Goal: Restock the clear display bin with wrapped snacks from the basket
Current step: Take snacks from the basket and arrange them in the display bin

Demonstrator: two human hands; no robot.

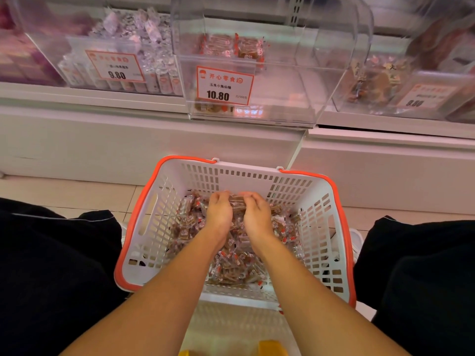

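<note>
Both hands: left hand (pixel 219 210), right hand (pixel 255 213) scoop snacks (pixel 236 201) | basket (pixel 151 222) mid-floor

Floor (pixel 72 194): pale beige tiles, glossy, thin grout lines. Shelf base (pixel 144 147): white panels along the far side, a vertical seam right of centre. Shelf ledge (pixel 90 95): white, running left to right above the base. Light: soft, pinkish, reflecting off the far surfaces.

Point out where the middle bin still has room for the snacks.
The bin is mostly bare: its floor right of the price tag is free. A few snacks crowd the back left. Both hands gather snacks in the basket.
</note>
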